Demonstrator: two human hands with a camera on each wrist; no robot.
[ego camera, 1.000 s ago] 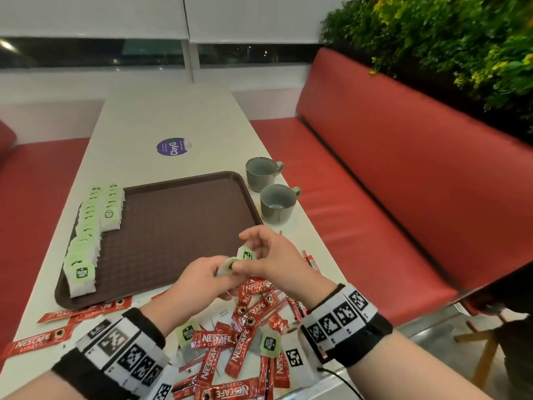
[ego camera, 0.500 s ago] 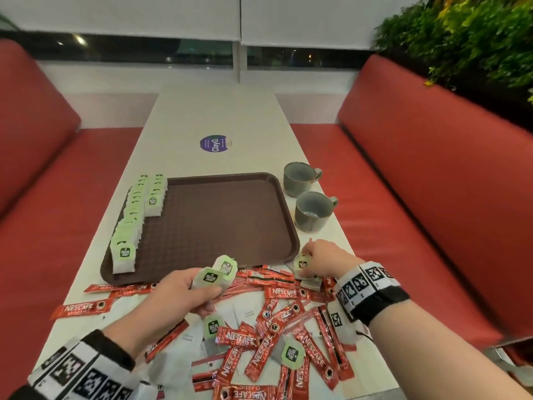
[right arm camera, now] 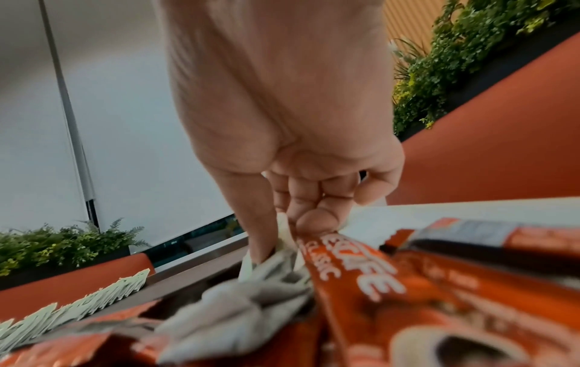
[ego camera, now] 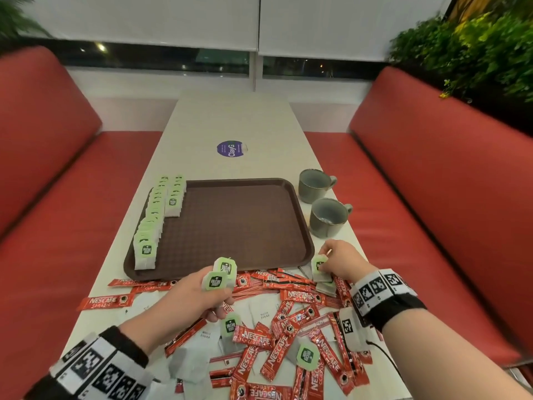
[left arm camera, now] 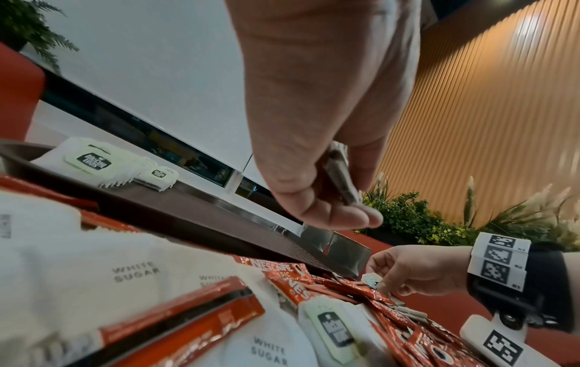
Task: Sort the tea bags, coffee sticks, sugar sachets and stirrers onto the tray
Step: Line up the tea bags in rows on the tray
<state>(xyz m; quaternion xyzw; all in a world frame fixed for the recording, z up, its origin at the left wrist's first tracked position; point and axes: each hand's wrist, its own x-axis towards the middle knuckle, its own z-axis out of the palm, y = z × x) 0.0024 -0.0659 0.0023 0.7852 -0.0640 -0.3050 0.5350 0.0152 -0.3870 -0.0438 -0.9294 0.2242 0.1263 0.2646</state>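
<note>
Two green-tagged tea bags [ego camera: 220, 274] pinched in left hand [ego camera: 187, 298] (right hand [ego camera: 340, 262] gripping another [ego camera: 319, 267]).

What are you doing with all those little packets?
A person is sorting drink packets onto a brown tray. Rows of green tea bags already lie along its left side. The left hand holds two more tea bags, and the right hand pinches another tea bag out of the pile by the tray's near right corner. Red coffee sticks and white sugar sachets are not yet sorted.
</note>
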